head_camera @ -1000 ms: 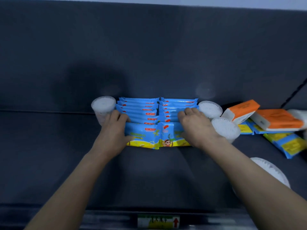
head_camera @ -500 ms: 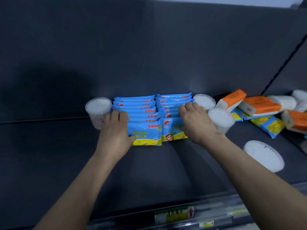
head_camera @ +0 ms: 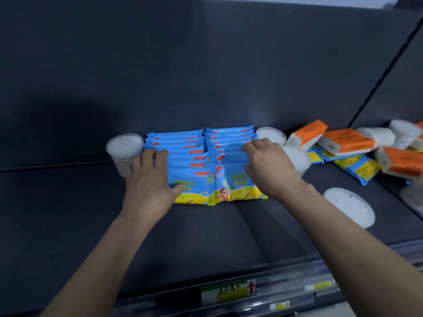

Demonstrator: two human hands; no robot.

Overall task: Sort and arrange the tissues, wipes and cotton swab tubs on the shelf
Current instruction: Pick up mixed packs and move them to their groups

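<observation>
Blue wipe packs [head_camera: 201,156] in two rows side by side, set on edge one behind another, toward the back of the dark shelf [head_camera: 206,236]. On the front pack of each row, a yellow lower band, with a cartoon figure by the seam between the two. Small red tags with white characters along the top edges, not legible (too small, and blurred besides). Left hand [head_camera: 151,181] clamped on the left row, fingers hooked over the pack tops, thumb pressed to the face of the front pack. Right hand [head_camera: 267,168] curled the same way over the top of the right row. Hands apart, one row each. Left swab tub [head_camera: 124,147] upright, just beside the left row, partly behind the left fingers. Rear swab tub [head_camera: 271,135] at the back right corner of the right row. Near swab tub [head_camera: 297,159] just beyond the right hand, partly hidden by it. Loose swab tub [head_camera: 349,207] well apart toward the front right, white tips facing up. Farther right, orange-and-white tissue packs [head_camera: 348,140] tilted in a loose heap, print unreadable, over flat blue-and-yellow packs [head_camera: 358,168]. On the front rail, a green-and-yellow price label [head_camera: 229,291] with a red upward arrow, its text blurred.
</observation>
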